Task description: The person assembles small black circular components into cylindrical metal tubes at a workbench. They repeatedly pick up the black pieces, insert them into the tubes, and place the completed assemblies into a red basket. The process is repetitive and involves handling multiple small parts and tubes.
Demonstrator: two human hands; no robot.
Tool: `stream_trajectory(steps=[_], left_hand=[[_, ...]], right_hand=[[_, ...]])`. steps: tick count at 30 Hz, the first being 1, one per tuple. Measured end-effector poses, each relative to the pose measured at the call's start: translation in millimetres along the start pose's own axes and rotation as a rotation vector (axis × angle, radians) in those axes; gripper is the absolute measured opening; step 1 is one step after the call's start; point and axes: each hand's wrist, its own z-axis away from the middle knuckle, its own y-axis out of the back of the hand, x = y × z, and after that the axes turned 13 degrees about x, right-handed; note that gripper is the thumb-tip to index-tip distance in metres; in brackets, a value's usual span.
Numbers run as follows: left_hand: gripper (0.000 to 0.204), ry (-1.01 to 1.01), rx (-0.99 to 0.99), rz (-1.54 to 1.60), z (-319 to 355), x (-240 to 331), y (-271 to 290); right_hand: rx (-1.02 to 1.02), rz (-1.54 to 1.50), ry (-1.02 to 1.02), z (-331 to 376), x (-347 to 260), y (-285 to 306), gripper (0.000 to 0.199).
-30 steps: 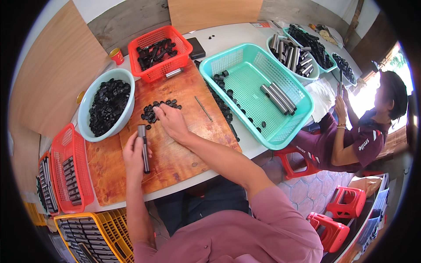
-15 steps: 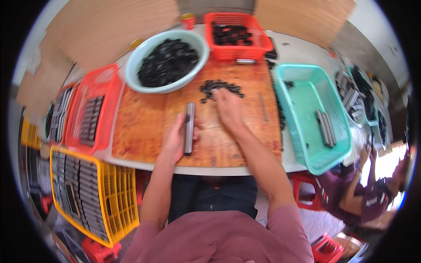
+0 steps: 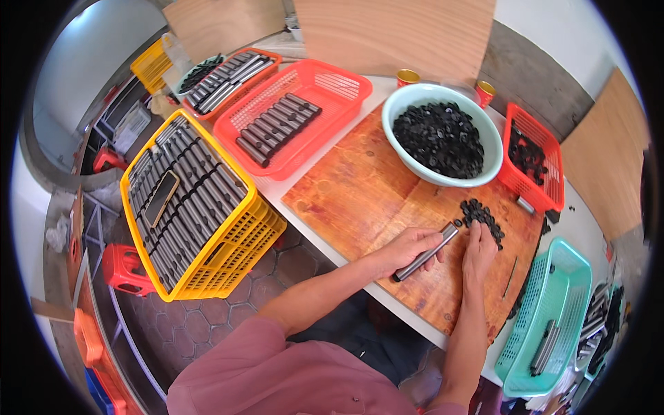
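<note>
In my left hand (image 3: 413, 247) is a grey metal tube (image 3: 430, 252), tilted with its far end up to the right and a black piece at its lower end. My right hand (image 3: 479, 250) is closed at the near edge of a pile of small black caps (image 3: 484, 217), a little right of the tube. Its fingertips are drawn together, and what they hold, if anything, cannot be made out. Both hands are above a stained wooden board (image 3: 360, 190). Behind the pile stands a pale blue bowl (image 3: 402, 155) full of black caps.
A red basket (image 3: 311, 160) with several tubes lies at the left, beside a yellow crate (image 3: 238, 252) packed with tubes and topped by a phone (image 3: 162, 198). At the right are a smaller red basket (image 3: 546, 199) with black parts and a teal basket (image 3: 517, 346) holding a few tubes.
The view has swung to the left. My right hand has drawn back from the pile toward the tube, its fingers now together. My left hand still holds the tube, now tilted.
</note>
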Motion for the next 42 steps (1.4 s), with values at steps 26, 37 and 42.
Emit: stream_trajectory(steps=[26, 37, 42], left_hand=[[0.043, -0.665, 0.442, -2.055, -81.9, 322.1, 263.0], [0.037, -0.447, 0.346, -2.06, -144.1, 310.6, 339.5], [0.039, -0.5, 0.254, -1.991, -146.7, 311.8, 349.6]], right_hand=[[-0.002, 0.073, 0.039, 2.5, 6.3, -10.0, 0.035], [0.011, 0.127, 0.064, 3.1, 7.1, -11.9, 0.039], [0.015, 0.13, 0.033, 4.4, -1.3, -12.7, 0.039]])
